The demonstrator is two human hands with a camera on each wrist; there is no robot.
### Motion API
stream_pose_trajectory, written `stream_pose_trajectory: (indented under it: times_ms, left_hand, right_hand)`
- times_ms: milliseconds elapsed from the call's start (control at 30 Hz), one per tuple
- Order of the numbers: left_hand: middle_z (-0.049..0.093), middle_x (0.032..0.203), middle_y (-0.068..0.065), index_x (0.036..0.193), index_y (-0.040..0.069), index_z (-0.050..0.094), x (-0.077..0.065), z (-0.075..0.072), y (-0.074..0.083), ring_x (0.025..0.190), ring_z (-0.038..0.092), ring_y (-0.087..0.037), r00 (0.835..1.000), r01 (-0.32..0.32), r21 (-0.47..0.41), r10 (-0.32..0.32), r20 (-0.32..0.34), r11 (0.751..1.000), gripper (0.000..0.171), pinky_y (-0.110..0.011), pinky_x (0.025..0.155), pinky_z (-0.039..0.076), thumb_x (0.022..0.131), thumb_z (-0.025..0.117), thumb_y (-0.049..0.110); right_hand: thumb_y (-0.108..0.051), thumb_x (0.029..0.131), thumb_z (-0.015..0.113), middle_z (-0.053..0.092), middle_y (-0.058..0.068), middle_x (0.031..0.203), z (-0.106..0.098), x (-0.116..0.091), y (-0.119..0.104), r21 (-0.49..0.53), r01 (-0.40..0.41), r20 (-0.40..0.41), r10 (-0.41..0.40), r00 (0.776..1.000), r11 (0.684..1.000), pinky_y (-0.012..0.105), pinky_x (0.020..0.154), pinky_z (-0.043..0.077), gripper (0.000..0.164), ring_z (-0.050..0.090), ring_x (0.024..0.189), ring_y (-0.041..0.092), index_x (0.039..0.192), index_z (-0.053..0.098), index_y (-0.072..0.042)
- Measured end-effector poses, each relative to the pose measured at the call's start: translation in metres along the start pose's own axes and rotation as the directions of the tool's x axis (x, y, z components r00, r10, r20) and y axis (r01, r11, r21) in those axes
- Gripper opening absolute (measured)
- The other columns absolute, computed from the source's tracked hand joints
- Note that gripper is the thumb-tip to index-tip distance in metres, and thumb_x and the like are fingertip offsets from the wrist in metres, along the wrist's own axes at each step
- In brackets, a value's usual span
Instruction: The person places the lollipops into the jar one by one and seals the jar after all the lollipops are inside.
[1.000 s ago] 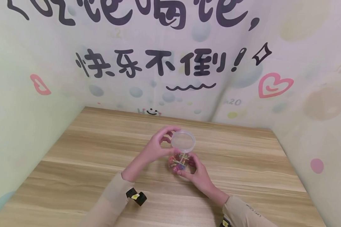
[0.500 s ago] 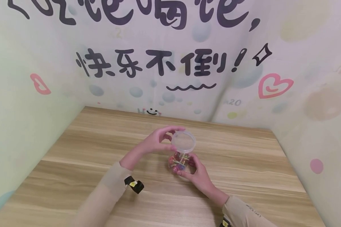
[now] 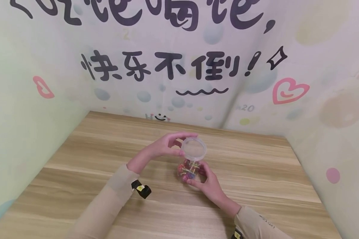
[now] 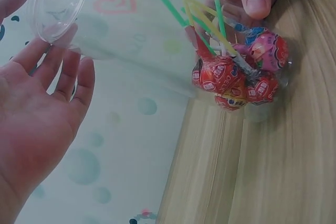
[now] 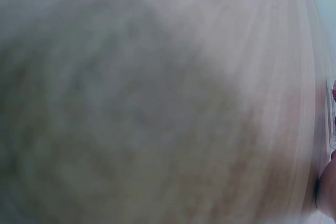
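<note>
A clear plastic jar (image 4: pixel 131 61) stands on the table, with a clear round lid (image 3: pixel 194 148) at its top. Several lollipops (image 4: pixel 220 72) in red, pink and yellow wrappers lie in its lower part, their green and yellow sticks pointing up. My left hand (image 3: pixel 163 147) spans the lid, thumb on the near rim and fingers round the far side. Low on the jar's right side, my right hand (image 3: pixel 210 187) grips the body. In the right wrist view a blur fills most of the picture; only a bit of the hand (image 5: pixel 328 190) shows at the right edge.
The wood-grain table (image 3: pixel 107 142) reaches back to a printed wall hanging (image 3: pixel 155 96) with black characters. Pale walls close in the left and right sides. A black wrist camera (image 3: pixel 141 188) sits on the left sleeve.
My left hand has turned round the lid: its fingertips slid right along the far rim, and its wrist shifted slightly up and left. The right hand and jar stay in place.
</note>
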State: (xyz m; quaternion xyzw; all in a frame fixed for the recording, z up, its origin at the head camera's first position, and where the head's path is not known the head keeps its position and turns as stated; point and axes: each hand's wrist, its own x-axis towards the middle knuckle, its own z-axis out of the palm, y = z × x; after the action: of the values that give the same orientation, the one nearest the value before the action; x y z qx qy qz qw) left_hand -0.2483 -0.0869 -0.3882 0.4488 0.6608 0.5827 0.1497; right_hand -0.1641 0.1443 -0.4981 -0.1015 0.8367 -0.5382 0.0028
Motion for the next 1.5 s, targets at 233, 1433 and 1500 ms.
stream_pose_trajectory:
  times_ms: [233, 1433, 1500]
  left_hand:
    - [0.045, 0.15, -0.021, 0.147, 0.001, 0.042, -0.006, 0.01, 0.001, 0.126, 0.051, -0.032, 0.99, -0.03, -0.02, 0.027, -0.138, 0.999, 0.082, -0.051, 0.106, 0.046, 0.085, 0.077, 0.04]
    - [0.045, 0.152, -0.014, 0.148, 0.005, 0.042, -0.006, 0.014, 0.005, 0.13, 0.047, -0.031, 0.996, -0.001, 0.094, 0.009, -0.087, 0.996, 0.068, -0.047, 0.101, 0.049, 0.092, 0.067, 0.034]
    - [0.042, 0.154, -0.015, 0.149, 0.004, 0.04, -0.005, 0.014, 0.005, 0.133, 0.045, -0.031, 0.997, -0.002, 0.088, 0.008, -0.072, 0.996, 0.065, -0.049, 0.101, 0.048, 0.091, 0.062, 0.024]
  right_hand:
    - [-0.025, 0.074, 0.087, 0.061, 0.002, 0.135, -0.001, 0.001, 0.001, 0.006, 0.013, 0.008, -0.013, 1.0, 1.0, 0.05, 0.109, 0.042, 0.074, 0.058, 0.123, 0.023, 0.138, 0.049, -0.023]
    - [-0.026, 0.074, 0.087, 0.061, 0.001, 0.135, -0.002, -0.001, 0.0, -0.021, -0.004, 0.007, 0.004, 1.0, 1.0, 0.047, 0.109, 0.043, 0.073, 0.058, 0.124, 0.023, 0.137, 0.05, -0.024]
    - [-0.026, 0.075, 0.087, 0.061, 0.001, 0.135, -0.002, -0.001, -0.001, -0.026, -0.007, 0.008, 0.008, 1.0, 1.0, 0.047, 0.109, 0.043, 0.073, 0.058, 0.124, 0.023, 0.138, 0.049, -0.024]
